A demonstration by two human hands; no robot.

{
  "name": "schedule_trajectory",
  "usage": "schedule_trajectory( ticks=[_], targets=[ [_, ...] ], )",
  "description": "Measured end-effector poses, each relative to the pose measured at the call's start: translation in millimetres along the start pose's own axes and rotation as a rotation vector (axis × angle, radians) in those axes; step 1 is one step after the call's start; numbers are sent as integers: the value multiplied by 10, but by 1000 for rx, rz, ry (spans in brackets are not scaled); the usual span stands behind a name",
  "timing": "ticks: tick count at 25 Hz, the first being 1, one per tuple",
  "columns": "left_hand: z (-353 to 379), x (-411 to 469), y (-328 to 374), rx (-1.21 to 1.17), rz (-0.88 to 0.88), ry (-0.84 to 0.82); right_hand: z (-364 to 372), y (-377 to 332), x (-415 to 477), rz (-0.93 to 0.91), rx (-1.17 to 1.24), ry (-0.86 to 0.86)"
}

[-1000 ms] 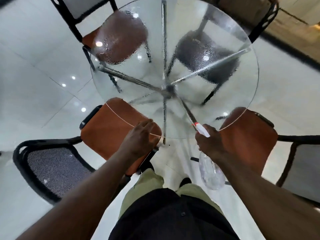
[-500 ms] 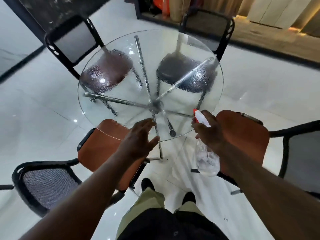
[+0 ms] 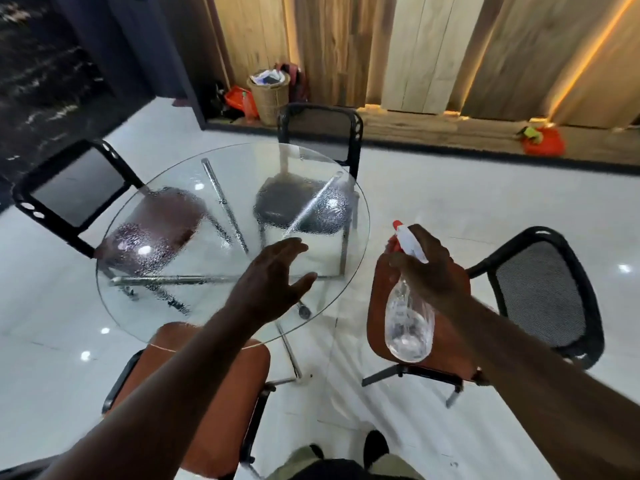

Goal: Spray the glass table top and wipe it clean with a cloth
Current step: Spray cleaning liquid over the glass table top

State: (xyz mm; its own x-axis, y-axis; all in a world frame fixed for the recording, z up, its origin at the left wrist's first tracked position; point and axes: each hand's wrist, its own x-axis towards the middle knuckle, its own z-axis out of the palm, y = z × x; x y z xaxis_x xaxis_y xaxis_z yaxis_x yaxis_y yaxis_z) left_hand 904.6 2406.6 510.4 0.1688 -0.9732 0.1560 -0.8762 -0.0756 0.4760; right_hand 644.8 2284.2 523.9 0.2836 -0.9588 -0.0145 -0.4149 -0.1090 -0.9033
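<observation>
Table top: round clear glass table top (image 3: pixel 166 308) on metal legs (image 3: pixel 225 206), which show through the glass.
Wet patches: droplets (image 3: pixel 145 244) bead thickly over the left side, and another patch sits on the far right part (the middle looks thinner, hard to judge).
Left hand: the left hand (image 3: pixel 273 282) is spread wide, fingers straight and apart, holding nothing. It hovers over the near part of the glass; I cannot tell whether it touches.
Right hand: the right hand (image 3: pixel 429 271) is wrapped round the neck of a spray bottle (image 3: pixel 408 323).
Spray bottle: clear body hanging below the fist, white and red spray head (image 3: pixel 401 237) on top. It is off the table's right edge, above an orange chair seat (image 3: pixel 377 306).
Chairs: a second orange seat (image 3: pixel 214 393) is tucked under the near rim; two black-framed chairs stand at the far side.
Background: white tiled floor (image 3: pixel 450 202), wood panel wall, a woven basket (image 3: pixel 270 98) against it.
</observation>
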Motion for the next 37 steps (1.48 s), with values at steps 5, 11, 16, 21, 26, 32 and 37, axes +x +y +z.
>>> schedule_trajectory(
  ticks=[5, 11, 16, 21, 26, 32, 37],
  targets=[
    [220, 552, 497, -66, 257, -115, -661, 178, -382, -29, -56, 247],
    [589, 1156, 1939, -143, 627, -252, -1941, 342, -1053, 35, -52, 631],
    [1165, 1425, 3418, -100, 884, -311, -3081, 725, -1558, 56, 166, 908],
    [1798, 1577, 4839, -112, 1006, -335, -4232, 1173, -1881, 23, 224, 1044],
    [2413, 1707, 6213, -84, 1062, -292, -5464, 1612, -2041, 45, 100, 1168],
    [3042, 2197, 7227, -96, 1060, -302, -6565, 2057, -1762, 26, 37, 1215],
    [3968, 2974, 7754, -146, 967, -327, -7371, 2766, -955, 29, 19, 1176]
  ],
)
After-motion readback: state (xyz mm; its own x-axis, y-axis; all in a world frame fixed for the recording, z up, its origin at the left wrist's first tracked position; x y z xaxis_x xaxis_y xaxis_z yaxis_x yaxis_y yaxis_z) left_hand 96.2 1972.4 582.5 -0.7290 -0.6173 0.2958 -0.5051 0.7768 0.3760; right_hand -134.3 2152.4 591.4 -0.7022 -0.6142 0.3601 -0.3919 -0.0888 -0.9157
